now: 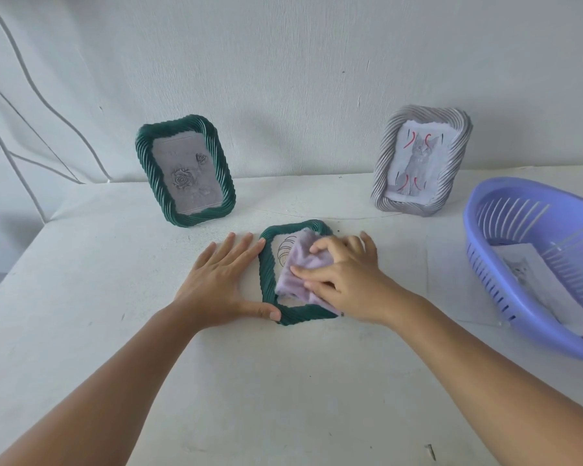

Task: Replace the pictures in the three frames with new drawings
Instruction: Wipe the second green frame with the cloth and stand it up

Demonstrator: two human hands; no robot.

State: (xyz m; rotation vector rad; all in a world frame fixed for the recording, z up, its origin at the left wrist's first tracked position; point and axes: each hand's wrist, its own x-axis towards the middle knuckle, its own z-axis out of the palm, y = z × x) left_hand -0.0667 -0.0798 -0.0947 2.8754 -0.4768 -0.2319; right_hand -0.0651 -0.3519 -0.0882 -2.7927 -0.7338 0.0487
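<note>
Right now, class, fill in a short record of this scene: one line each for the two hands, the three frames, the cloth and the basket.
left hand: flat on the table, fingers straight, bracing the lying green frame's left edge
right hand: presses a lilac cloth onto the frame's front
lying green frame: flat on the table, holds a line drawing
standing green frame: upright at back left, rose picture
grey frame: upright at back right, cat picture with red marks
purple basket: right side, paper sheets inside
</note>
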